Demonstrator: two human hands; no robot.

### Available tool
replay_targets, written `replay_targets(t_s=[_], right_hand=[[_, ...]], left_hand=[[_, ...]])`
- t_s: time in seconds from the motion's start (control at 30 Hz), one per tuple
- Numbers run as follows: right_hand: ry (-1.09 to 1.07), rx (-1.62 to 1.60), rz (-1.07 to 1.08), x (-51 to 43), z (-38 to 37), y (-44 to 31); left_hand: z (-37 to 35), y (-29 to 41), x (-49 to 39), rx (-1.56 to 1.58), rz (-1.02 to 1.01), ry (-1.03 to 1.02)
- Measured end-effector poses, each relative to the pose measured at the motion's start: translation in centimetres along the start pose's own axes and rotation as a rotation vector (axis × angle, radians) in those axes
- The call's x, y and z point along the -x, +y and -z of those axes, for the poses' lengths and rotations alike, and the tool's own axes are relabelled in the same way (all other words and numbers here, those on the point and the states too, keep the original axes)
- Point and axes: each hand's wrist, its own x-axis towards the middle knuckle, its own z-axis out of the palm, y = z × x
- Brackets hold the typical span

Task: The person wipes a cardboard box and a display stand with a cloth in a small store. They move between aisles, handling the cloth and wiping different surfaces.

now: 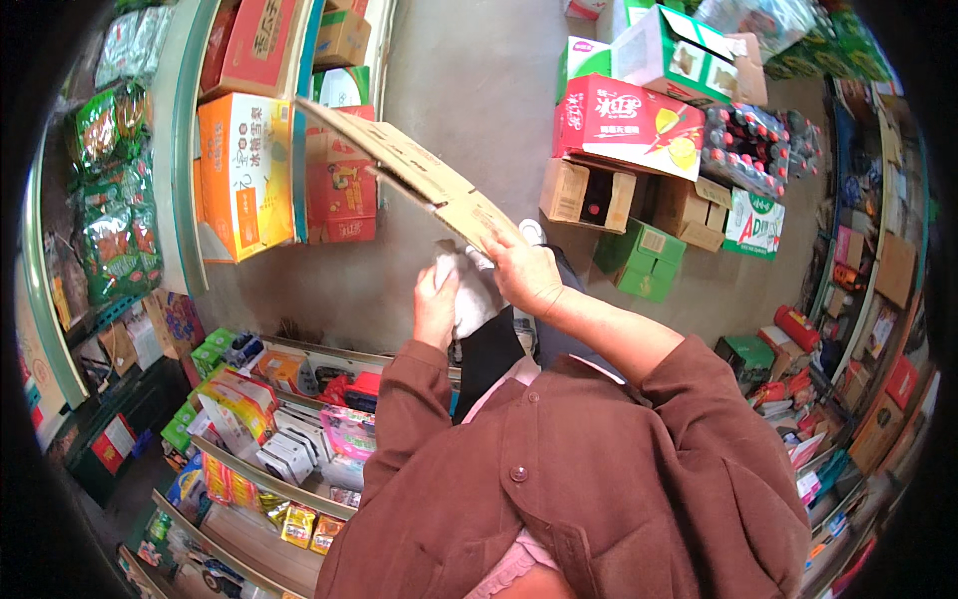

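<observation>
My right hand (524,274) grips the near end of a flattened cardboard carton (419,168), thumb and fingers over its edge. The carton slants away up and to the left, and its far end comes close to the shelf at the left. In my left hand (434,305) is a bunched white cloth (473,301), just below the carton. Part of the cloth hangs over my dark trouser leg. My fingers on the far side of the carton are hidden.
At the left stands a shelf holding an orange and white carton (247,176) and red cartons (340,176). Stacked drink boxes (629,123), shrink-wrapped dark bottles (745,150) and a green box (641,258) sit on the floor at the right. Shelves of packets (299,524) are at lower left.
</observation>
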Motion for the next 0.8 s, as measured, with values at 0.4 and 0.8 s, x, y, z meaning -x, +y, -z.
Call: replay_targets(t_s=[0.4, 0.8], right_hand=[[0.082, 0.119, 0.148, 6.7, 4.9, -0.5], [0.445, -0.088, 0.571, 13.1, 14.8, -3.0]], left_hand=[[-4.7, 6.2, 3.0, 0.065, 0.142, -0.195], [-7.3, 14.1, 4.2, 0.428, -0.052, -0.273]])
